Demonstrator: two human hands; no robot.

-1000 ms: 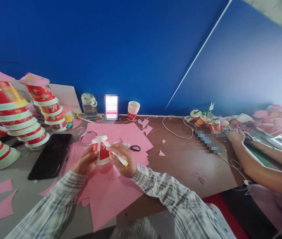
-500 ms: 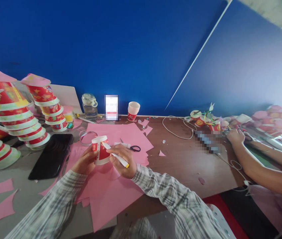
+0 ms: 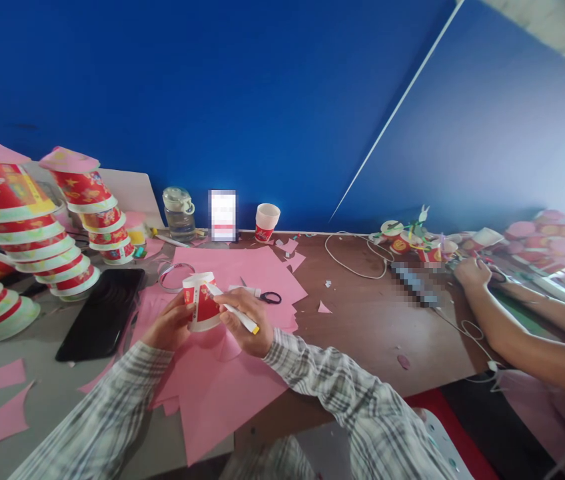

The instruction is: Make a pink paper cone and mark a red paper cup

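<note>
My left hand (image 3: 170, 321) is closed around the side of a red and white paper cup (image 3: 204, 310), held a little above the pink paper (image 3: 232, 393). In my right hand (image 3: 248, 323) is a white marker (image 3: 237, 316) with a yellow end, gripped like a pen. Its far tip meets the cup's side near the rim. Just beyond my right hand lie scissors with black handles (image 3: 271, 298), their blades partly hidden. A roll of clear tape (image 3: 172, 277) rests behind the cup.
Stacked paper cups (image 3: 37, 233) with pink tops stand at the left, beside a black phone (image 3: 101, 313). A water bottle (image 3: 179, 215), a lit screen (image 3: 223, 215) and another cup (image 3: 267, 222) line the blue wall. Another person's arms (image 3: 492, 307) work at the right, near a power strip (image 3: 414, 283).
Both hands keep their hold on the cup and the marker. Only a very slight shift of the whole view shows.
</note>
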